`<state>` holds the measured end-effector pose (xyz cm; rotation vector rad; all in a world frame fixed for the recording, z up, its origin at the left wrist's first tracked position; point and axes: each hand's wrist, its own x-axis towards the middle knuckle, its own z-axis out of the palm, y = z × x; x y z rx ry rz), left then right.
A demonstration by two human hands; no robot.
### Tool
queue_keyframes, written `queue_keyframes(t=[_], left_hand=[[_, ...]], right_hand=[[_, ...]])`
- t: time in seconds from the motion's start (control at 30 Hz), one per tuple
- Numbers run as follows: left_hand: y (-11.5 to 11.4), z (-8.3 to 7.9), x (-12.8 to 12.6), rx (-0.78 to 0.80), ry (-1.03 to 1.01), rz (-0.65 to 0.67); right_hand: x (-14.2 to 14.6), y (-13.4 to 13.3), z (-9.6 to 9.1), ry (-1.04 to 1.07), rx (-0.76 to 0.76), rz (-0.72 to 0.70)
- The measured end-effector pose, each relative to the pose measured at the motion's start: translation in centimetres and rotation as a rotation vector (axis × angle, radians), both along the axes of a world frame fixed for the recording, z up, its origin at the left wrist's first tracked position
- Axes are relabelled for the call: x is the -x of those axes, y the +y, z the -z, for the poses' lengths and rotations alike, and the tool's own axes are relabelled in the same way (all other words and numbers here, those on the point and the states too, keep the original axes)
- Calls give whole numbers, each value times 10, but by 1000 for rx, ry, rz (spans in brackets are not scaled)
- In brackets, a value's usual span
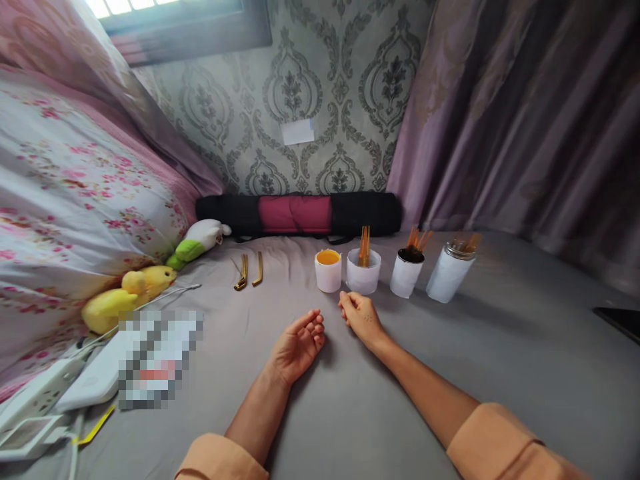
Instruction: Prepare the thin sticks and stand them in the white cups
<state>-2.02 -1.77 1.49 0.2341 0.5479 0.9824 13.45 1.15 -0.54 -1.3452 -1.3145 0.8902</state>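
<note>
My left hand point(300, 343) rests palm turned inward on the grey sheet, fingers loosely curled, with nothing in it. To its right, my right hand point(361, 319) is closed, its back upward and its thumb against the fingers; nothing sticks out of it. Just beyond stand a white-wrapped cup with an orange inside point(328, 275) and a wider white tub point(363, 279) holding amber sticks point(365, 245). Further right are a dark-rimmed white cup point(406, 277) and a white-wrapped jar point(450, 275), both with orange-brown sticks. Gold bent straws point(243, 272) lie left of the cups.
A black and maroon roll bag point(295, 213) lies along the wall. Plush toys point(127, 300), a power strip point(37, 393), a white cable and a blurred-out item point(160, 360) are at left. A dark flat object point(617, 321) sits at the right edge.
</note>
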Motion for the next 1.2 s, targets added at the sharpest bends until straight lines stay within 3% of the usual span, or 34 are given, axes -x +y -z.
queue_keyframes(t=[0.27,0.53,0.9,1.2], left_hand=[[-2,1,-2,-46,38,-21],[2,-1,-1,9,64,-30],[16,-11,7,-3,365,-70],[29,-15,10,-125,596,-67]], right_hand=[[-2,-1,1,-13,-20,-16],[-2,-2,2,-27,-34,-33],[-3,-2,2,-44,-45,-37],[-2,-1,1,-40,-30,-30]])
